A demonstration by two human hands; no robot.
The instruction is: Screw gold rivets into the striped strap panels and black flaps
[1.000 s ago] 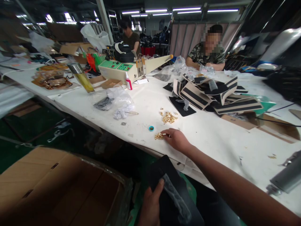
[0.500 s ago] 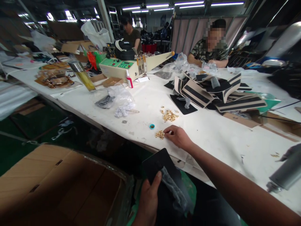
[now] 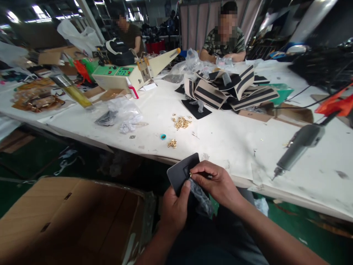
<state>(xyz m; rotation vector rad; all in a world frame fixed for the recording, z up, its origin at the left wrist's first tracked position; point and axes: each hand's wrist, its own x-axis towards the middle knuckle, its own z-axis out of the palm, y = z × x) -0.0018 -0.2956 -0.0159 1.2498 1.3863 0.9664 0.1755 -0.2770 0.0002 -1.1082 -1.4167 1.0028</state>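
Observation:
My left hand grips a flat black leather piece with a crumpled clear plastic strip against it, held over my lap below the table edge. My right hand is closed in a pinch at the piece's small cut-out, holding a tiny gold metal fitting. On the white table just beyond lie a small cluster of gold fittings, a larger heap of them and a little blue ring.
A grey power screwdriver lies at the right. Striped beige-and-black panels are piled mid-table, near a seated person. A green-topped machine, plastic bags, a bottle stand left. A second person sits behind. An open cardboard box is at my lower left.
My right hand left the small gold cluster on the table and came back to the black piece with a fitting pinched in it. The view swung right and down.

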